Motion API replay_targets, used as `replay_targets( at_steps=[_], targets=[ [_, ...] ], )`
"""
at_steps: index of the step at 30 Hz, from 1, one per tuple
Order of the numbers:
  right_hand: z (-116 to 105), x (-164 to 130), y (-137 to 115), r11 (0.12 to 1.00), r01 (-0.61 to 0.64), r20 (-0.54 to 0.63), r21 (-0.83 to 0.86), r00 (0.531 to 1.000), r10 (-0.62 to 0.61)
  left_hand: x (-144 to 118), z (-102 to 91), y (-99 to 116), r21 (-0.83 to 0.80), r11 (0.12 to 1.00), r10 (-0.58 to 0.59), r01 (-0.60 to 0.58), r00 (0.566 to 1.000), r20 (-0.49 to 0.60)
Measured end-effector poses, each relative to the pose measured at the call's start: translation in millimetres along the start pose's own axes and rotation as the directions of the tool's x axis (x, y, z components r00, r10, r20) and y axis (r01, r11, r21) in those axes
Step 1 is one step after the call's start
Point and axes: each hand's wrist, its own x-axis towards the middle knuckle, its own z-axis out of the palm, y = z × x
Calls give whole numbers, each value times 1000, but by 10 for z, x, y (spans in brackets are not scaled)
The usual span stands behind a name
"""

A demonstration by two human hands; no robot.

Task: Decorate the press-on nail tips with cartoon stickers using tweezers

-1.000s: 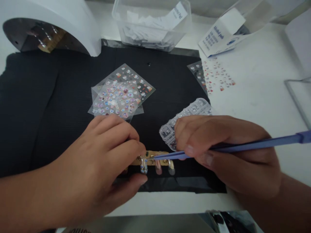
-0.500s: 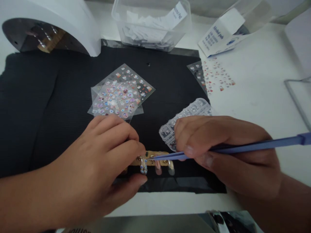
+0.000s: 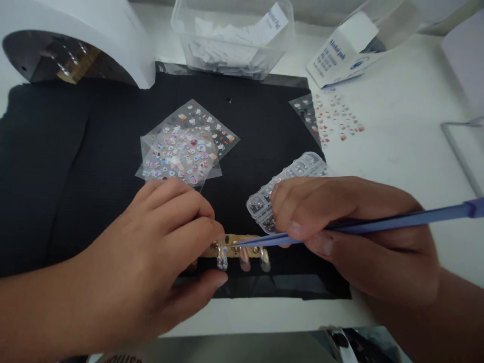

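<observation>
My left hand [image 3: 174, 242] grips the left end of a tan nail-tip stand [image 3: 247, 243], its fingers closed and partly hiding it. Several nail tips project from the stand toward me. A clear one with small coloured decorations [image 3: 222, 258] is beside my left fingers; a pinkish tip [image 3: 245, 259] and a yellowish clear tip [image 3: 265, 260] sit farther right. In my right hand [image 3: 355, 232] is a pair of blue tweezers [image 3: 401, 222], pinched between thumb and fingers. Their points hover just right of the decorated tip; whether they hold anything is too small to tell.
Sticker sheets [image 3: 189, 141] overlap on the black mat [image 3: 113, 166]. A clear compartment case of small gems [image 3: 260, 204] lies partly beneath my right hand. Behind stand a white nail lamp [image 3: 124, 45], a plastic tub [image 3: 234, 70] of alcohol pads and an alcohol pad box [image 3: 333, 55].
The tweezer points have drawn back slightly to the right and up from the decorated nail tip. My left hand keeps its hold on the stand. The whole view shifts a little.
</observation>
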Motion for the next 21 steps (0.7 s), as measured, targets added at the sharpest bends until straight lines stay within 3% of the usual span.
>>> replay_targets(
  at_steps=[11, 21],
  targets=[
    [-10, 10, -15, 998, 27, 40, -62, 999, -24, 13, 4, 24, 6, 1000, -22, 23, 999, -24],
    [-6, -16, -18, 999, -15, -5, -45, 1000, 15, 22, -31, 15, 36, 999, 26, -27, 999, 27]
  ],
)
